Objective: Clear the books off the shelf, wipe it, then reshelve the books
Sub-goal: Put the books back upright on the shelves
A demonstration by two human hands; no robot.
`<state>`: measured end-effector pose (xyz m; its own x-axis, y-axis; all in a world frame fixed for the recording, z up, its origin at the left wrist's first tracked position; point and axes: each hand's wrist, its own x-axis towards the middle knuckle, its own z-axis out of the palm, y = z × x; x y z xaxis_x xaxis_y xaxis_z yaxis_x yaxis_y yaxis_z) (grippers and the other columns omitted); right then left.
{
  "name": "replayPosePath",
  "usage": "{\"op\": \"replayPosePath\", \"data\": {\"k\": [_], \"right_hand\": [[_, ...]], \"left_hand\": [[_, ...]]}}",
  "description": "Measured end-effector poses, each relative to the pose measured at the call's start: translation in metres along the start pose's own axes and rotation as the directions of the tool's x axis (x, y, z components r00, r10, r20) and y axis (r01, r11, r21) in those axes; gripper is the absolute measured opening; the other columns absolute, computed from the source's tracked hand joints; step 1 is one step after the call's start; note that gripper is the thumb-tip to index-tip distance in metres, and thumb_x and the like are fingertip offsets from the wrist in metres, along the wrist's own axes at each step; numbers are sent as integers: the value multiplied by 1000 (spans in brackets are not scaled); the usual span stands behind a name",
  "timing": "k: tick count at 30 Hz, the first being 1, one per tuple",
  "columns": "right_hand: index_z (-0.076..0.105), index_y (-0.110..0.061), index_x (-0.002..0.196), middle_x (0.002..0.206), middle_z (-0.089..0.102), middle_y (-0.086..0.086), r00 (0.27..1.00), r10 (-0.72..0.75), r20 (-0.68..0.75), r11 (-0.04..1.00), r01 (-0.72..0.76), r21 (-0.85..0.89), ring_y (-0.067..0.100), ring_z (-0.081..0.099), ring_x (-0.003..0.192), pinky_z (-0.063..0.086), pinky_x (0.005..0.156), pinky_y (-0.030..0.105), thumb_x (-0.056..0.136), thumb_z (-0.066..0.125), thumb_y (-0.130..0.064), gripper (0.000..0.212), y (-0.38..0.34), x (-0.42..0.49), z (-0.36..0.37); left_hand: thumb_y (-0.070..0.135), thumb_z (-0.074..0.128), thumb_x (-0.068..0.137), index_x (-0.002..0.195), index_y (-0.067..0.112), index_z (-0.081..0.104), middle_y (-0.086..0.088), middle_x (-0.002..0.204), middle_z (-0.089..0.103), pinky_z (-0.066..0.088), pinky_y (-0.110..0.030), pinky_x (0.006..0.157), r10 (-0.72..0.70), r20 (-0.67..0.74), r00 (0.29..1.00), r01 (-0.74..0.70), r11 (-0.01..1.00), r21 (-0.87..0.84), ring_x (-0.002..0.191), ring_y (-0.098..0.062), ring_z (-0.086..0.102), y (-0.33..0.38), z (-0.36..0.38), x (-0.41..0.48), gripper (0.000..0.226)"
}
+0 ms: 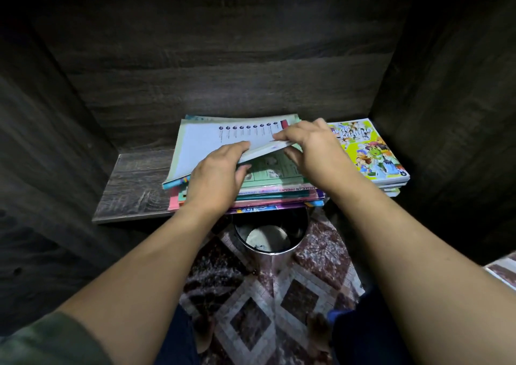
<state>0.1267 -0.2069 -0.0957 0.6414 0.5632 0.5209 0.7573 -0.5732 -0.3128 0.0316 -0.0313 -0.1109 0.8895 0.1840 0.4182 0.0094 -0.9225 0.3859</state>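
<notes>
Two stacks of books lie flat on a dark wood-grain shelf (pixel 131 185), walled in by matching back and side panels. The left hand (pixel 220 169) and right hand (pixel 310 146) both grip the near edge of the top book (pixel 212 144), thin and pale-covered, tilted up off a green book (pixel 268 169) in the larger middle stack (pixel 251 194). The smaller stack (pixel 368 152), under a glossy cartoon cover, sits just beside it at right. Below, one round metal bin (pixel 268 239) stands on a diamond-patterned rug (pixel 265 303).

Print on the top book (pixel 212 141) is illegible.
</notes>
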Motion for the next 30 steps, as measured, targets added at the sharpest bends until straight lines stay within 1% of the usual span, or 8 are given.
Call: {"op": "replayPosePath", "data": {"k": [3, 6, 8, 11, 13, 19, 24, 30], "right_hand": [[66, -12, 120, 109, 67, 7, 999, 30, -34, 992, -25, 121, 29, 59, 95, 37, 88, 23, 78, 68, 0, 43, -9, -3, 5], [38, -20, 146, 128, 54, 4, 958, 287, -3, 916, -274, 292, 14, 53, 108, 40, 100, 25, 81, 70, -8, 73, -22, -5, 8], [30, -20, 149, 136, 48, 9, 931, 343, 124, 909, -362, 204, 21, 47, 122, 38, 106, 33, 83, 69, -18, 77, -28, -9, 15], [40, -22, 144, 143, 42, 8, 893, 197, 405, 980, -187, -64, 27, 36, 134, 31, 111, 37, 84, 67, -37, 67, -38, -17, 30], [36, -26, 146, 151, 34, 7, 863, 103, 494, 991, -46, -126, 26, 29, 138, 27, 114, 37, 85, 65, -43, 70, -46, -20, 43], [20, -36, 151, 157, 23, 7, 868, 77, 490, 968, 52, -245, 29, 21, 141, 21, 114, 43, 95, 53, -35, 65, -63, -11, 70], [10, -41, 152, 162, 9, 2, 824, 76, 561, 968, 74, -239, 30, 8, 147, 10, 118, 48, 101, 44, -25, 63, -68, -6, 80], [5, -41, 152, 162, 5, 0, 818, 59, 573, 973, 81, -217, 28, 4, 149, 6, 119, 43, 103, 40, -26, 63, -67, -6, 78]], "left_hand": [[5, 62, 86, 126, 19, 64, -5, 119, 67, 48, -39, 87, -17, -28, 999, 18, 999, 47, 103, -33, 63, -6, 0, 0, 42], [-3, 58, 84, 114, 12, 67, -14, 93, 70, 48, -40, 80, -64, -160, 985, 65, 998, 1, 84, -38, 63, -13, -3, 1, 35], [0, 53, 89, 109, 9, 64, -16, 88, 66, 41, -37, 71, -171, -250, 953, 154, 985, -83, 80, -38, 59, -17, -10, 3, 25], [3, 50, 93, 103, 5, 56, -12, 81, 58, 25, -28, 62, -336, -382, 861, 252, 934, -252, 72, -28, 51, -30, -25, 5, 12], [4, 51, 93, 101, 2, 52, -6, 81, 54, 25, -25, 62, -419, -462, 782, 292, 900, -323, 72, -21, 46, -45, -34, 3, 9], [8, 50, 94, 106, -3, 46, -5, 91, 53, 32, -22, 69, -612, -580, 538, 389, 791, -473, 83, -27, 55, -100, -62, -4, 16], [10, 47, 97, 111, 0, 43, -5, 98, 54, 34, -4, 62, -669, -586, 457, 423, 743, -518, 85, -15, 52, -127, -75, -13, 17], [8, 39, 95, 134, 5, 32, -19, 116, 60, 47, -28, 78, -709, -610, 355, 461, 700, -545, 99, -33, 61, -141, -77, -11, 40]]}}
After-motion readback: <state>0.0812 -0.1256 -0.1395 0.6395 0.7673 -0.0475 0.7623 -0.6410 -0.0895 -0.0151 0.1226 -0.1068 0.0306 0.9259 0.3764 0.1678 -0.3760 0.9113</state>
